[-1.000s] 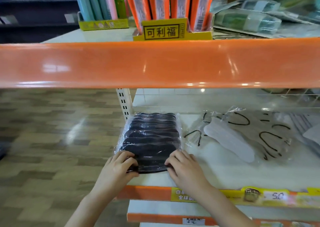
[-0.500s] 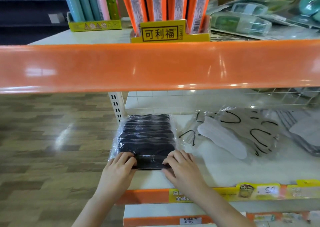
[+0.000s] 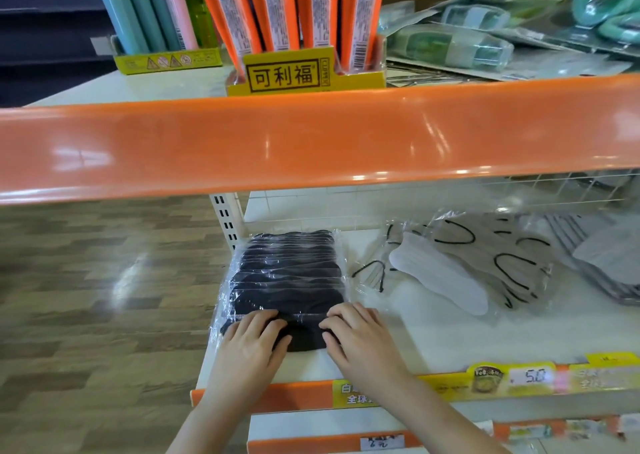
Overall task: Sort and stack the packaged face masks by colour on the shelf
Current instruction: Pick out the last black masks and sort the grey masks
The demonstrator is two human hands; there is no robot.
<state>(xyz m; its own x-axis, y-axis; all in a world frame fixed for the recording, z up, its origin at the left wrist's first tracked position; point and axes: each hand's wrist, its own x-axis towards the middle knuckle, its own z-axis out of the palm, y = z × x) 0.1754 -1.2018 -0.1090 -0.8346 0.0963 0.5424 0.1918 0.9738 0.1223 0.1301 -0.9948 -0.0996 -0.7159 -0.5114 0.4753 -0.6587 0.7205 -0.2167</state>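
Head view, lower shelf (image 3: 433, 343). Stack of black packaged masks (image 3: 287, 273) lying flat at left end of shelf, near front edge, just beside perforated upright (image 3: 227, 218). Left hand (image 3: 249, 346) and right hand (image 3: 360, 343) both resting on near end of stack, fingers curved over the wrap, fingertips pressing the plastic down; no clear pinch or lift seen, so grip read as a flat press on each side, nothing carried.

Compared against half a second and a second back: same two hands, same near corners of the stack. Stack looked nudged very slightly toward back of shelf, and near edge squarer to front lip; much of the apparent shift put down to head camera dipping and swinging. Fingers spread a touch flatter than before.

Judged: black pile placed and being squared off and pressed, not moved elsewhere. Black colour group taken as close to done.

Grey and white packaged masks (image 3: 457, 263) scattered mid-shelf, well apart from black stack, overlapping, tilted, ear loops showing through wrap. More grey packs (image 3: 602, 263) at right end, partly cut off. Sorting of those not yet started; likely next job.

Upper shelf: orange boxes (image 3: 287, 10) in yellow display tray (image 3: 287, 76).
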